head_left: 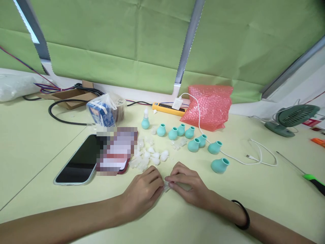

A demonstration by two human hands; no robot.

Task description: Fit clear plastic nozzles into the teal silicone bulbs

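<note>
From the head cam, the small clear plastic piece [166, 188] is at bottom center, see-through and whitish, mostly hidden by your fingers. Your left hand [143, 193] has its thumb and fingers pinched on it; your right hand [189, 185] has its fingertips right at it, but I can't tell if they're clamped. Containers: eight teal bulbs [220, 165] sit open-necked right of center, insides too dark to read, while another teal bulb [145, 123] near center has a translucent nozzle [146, 113] on top. Upper left, a clear bag [119, 101] holds a blue package [103, 113].
</note>
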